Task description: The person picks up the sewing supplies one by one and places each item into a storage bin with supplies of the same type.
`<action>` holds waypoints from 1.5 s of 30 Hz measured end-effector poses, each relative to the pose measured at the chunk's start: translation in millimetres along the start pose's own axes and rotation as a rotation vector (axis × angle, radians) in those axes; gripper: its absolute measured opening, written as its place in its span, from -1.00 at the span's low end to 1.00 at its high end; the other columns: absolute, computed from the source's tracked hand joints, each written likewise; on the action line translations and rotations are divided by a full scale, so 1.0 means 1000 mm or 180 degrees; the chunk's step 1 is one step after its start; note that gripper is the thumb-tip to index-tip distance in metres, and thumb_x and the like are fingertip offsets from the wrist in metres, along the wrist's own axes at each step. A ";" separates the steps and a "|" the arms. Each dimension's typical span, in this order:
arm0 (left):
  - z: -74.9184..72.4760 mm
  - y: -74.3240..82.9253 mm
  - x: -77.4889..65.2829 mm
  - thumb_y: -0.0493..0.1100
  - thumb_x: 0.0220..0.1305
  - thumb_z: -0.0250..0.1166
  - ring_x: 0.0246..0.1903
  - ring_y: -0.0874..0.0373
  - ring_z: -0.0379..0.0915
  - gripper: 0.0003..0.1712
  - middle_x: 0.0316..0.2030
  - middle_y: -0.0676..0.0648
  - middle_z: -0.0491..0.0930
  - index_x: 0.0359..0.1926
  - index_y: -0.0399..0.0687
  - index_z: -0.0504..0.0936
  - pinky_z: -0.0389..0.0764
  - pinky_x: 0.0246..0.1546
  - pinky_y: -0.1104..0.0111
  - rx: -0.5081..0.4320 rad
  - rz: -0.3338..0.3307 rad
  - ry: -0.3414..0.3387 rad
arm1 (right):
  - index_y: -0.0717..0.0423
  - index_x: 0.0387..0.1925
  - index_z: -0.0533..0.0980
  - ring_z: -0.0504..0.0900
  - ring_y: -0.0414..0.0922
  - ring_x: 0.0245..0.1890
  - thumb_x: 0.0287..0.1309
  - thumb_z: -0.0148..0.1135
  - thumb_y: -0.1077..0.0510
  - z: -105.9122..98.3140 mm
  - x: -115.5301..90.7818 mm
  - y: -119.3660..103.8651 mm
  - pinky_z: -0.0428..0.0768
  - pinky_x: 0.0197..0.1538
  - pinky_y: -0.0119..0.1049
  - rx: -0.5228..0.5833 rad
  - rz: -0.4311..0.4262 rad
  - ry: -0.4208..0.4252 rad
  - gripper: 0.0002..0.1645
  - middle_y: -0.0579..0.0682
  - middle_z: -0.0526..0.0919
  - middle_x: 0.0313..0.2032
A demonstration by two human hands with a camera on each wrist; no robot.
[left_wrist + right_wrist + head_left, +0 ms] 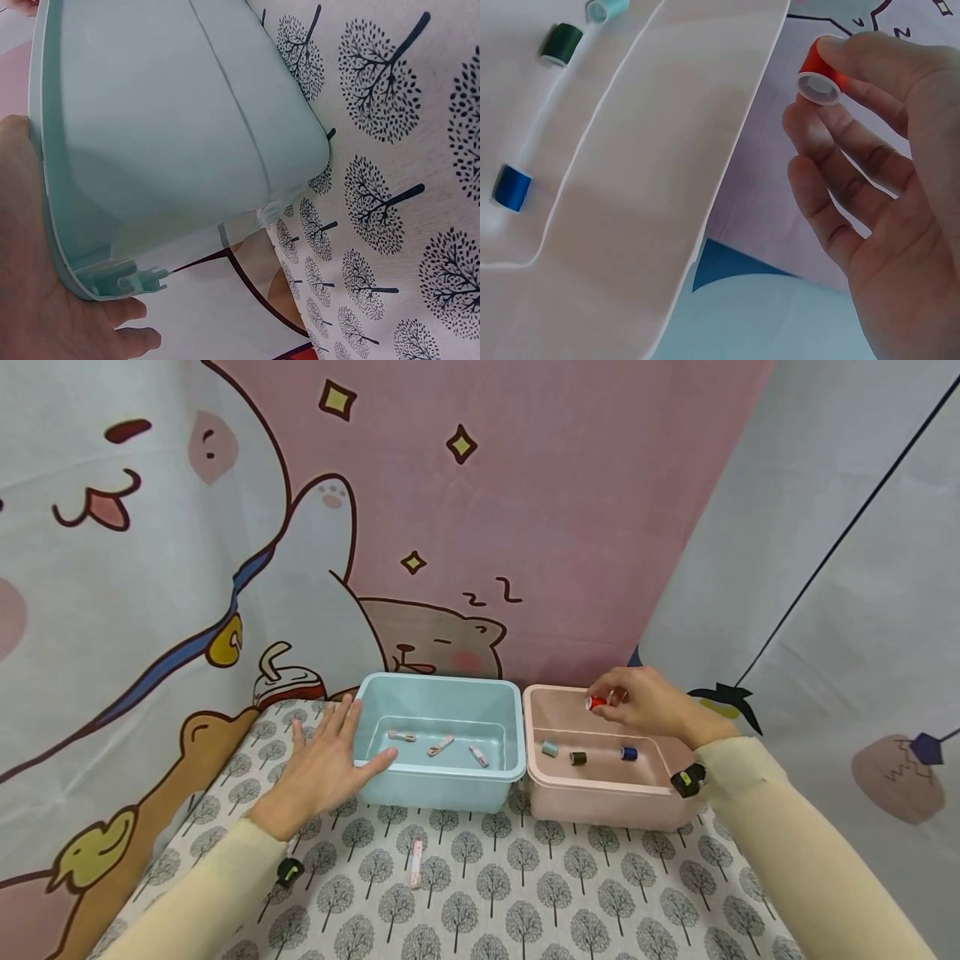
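My right hand pinches a red thread spool between thumb and index finger, above the back of the pink tub. In the right wrist view the red spool's white end shows, and the other fingers are loosely bent. Inside the pink tub lie a light teal spool, a dark green spool and a blue spool. With fingers spread, my left hand rests at the left rim of the light blue tub. That tub holds three small pale strips, some of them folded.
A pale pink printed strip lies on the tree-patterned cloth in front of the blue tub. Both tubs stand side by side against a cartoon-printed curtain. Their raised rims nearly touch.
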State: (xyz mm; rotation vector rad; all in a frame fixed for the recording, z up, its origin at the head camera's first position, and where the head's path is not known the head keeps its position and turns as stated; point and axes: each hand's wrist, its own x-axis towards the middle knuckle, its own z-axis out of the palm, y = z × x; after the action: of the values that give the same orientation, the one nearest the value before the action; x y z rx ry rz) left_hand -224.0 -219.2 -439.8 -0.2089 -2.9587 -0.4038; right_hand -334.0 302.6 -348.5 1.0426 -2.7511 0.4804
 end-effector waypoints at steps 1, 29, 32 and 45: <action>0.000 0.000 0.000 0.76 0.62 -0.09 0.90 -0.44 -0.26 0.40 0.92 -0.29 -0.24 0.93 -0.19 -0.17 -0.42 0.71 -0.68 -0.0001 -0.0001 -0.0001 | 0.00 0.02 0.88 0.74 -0.19 -0.26 0.39 0.63 0.27 -0.001 0.000 0.002 0.72 -0.19 -0.32 0.0022 0.0050 -0.0040 -0.77 -0.15 0.86 -0.24; -0.001 0.002 0.000 0.76 0.62 -0.13 0.91 -0.43 -0.29 0.40 0.92 -0.30 -0.26 0.93 -0.20 -0.16 -0.40 0.71 -0.67 0.0036 0.0014 -0.0026 | 0.14 0.16 0.86 0.76 -0.12 -0.25 0.42 0.59 0.29 0.000 -0.007 0.040 0.72 -0.27 -0.36 0.0201 0.0616 -0.0463 -0.68 -0.08 0.91 -0.22; -0.001 0.002 0.000 0.77 0.62 -0.13 0.91 -0.43 -0.29 0.40 0.92 -0.29 -0.26 0.93 -0.19 -0.17 -0.40 0.72 -0.67 0.0017 0.0006 -0.0036 | 0.15 0.16 0.86 0.76 -0.11 -0.25 0.42 0.59 0.29 0.001 -0.007 0.040 0.74 -0.26 -0.34 0.0223 0.0662 -0.0482 -0.68 -0.05 0.91 -0.20; -0.002 0.002 -0.002 0.70 0.66 -0.04 0.91 -0.43 -0.28 0.36 0.92 -0.29 -0.26 0.94 -0.18 -0.18 -0.41 0.72 -0.66 -0.0018 -0.0023 -0.0036 | 0.18 0.32 0.80 0.80 0.04 0.03 0.43 0.67 0.13 0.003 -0.009 0.037 0.88 0.12 0.08 0.0146 0.0792 -0.0494 -0.49 0.23 0.88 0.15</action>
State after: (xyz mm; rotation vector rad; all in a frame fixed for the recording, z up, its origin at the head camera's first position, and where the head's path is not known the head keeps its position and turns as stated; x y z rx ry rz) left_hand -222.0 -217.8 -438.0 -0.2018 -2.9705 -0.4134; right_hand -352.6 333.3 -362.4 0.7795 -3.0402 0.5182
